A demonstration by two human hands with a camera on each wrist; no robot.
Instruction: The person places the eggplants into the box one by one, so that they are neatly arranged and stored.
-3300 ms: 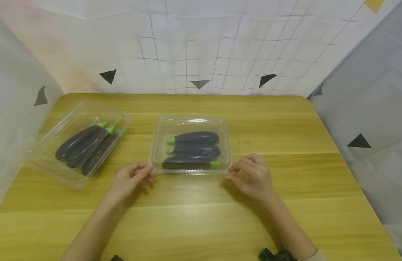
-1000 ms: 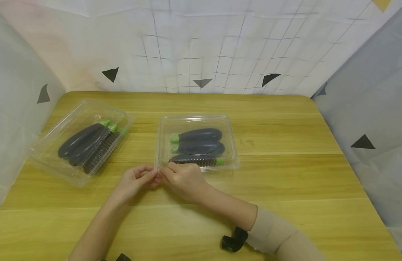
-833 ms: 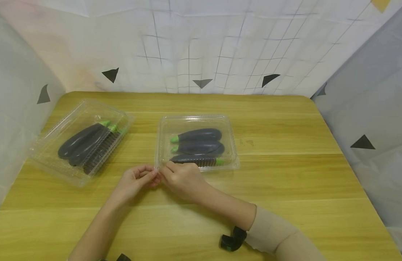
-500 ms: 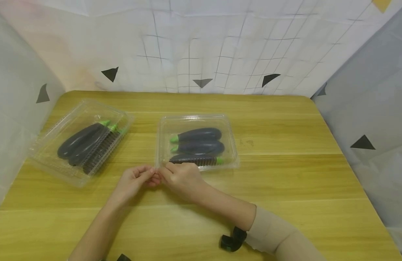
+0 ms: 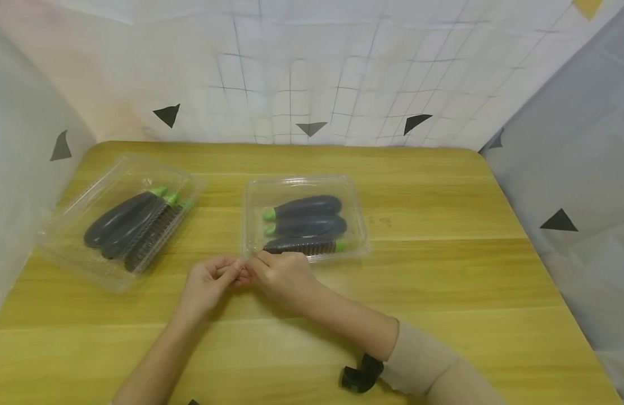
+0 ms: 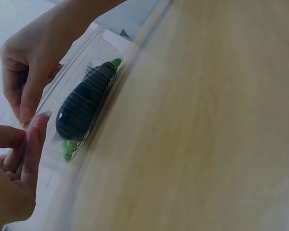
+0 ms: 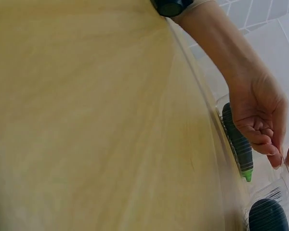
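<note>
A clear plastic clamshell box (image 5: 356,219) sits mid-table with three eggplants (image 5: 307,227) inside, their green stems showing. My left hand (image 5: 207,284) pinches the rim at the box's near-left corner between thumb and fingers. Right beside it, my right hand (image 5: 284,278) reaches across the front and pinches the same corner. In the left wrist view, the fingertips of both hands meet at the box's rim, next to an eggplant (image 6: 84,103) seen through the plastic. The right wrist view shows the right hand (image 7: 257,113) with fingers curled at the rim. The fingers hide the corner itself.
Another clear box (image 5: 107,275) with eggplants (image 5: 122,219) lies at an angle on the left of the wooden table (image 5: 443,270). White sheeting (image 5: 292,67) with dark triangles stands behind and at both sides. A black wrist device (image 5: 361,374) is by the right forearm.
Over the span, my right hand has crossed from the box's near-right corner to its near-left one, meeting the left hand. Lately both hands stay there, and the box has turned slightly.
</note>
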